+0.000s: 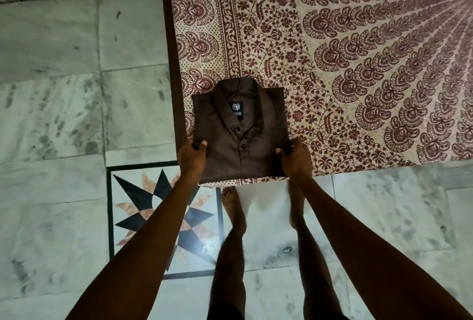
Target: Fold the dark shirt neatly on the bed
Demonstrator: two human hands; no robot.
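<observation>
The dark brown shirt (240, 138) lies folded into a compact rectangle at the near left corner of the bed (358, 68), collar pointing away from me, black label and two buttons showing. My left hand (192, 157) grips the shirt's left edge, thumb on top. On the opposite side, my right hand (294, 158) grips the right edge the same way. The shirt's lower edge sits at the bed's near edge.
A cream and maroon patterned bedsheet covers the bed. Marble floor (64, 115) surrounds it, with a black and orange star inlay (158, 217) at my left. My bare feet (234, 209) stand close to the bed's edge.
</observation>
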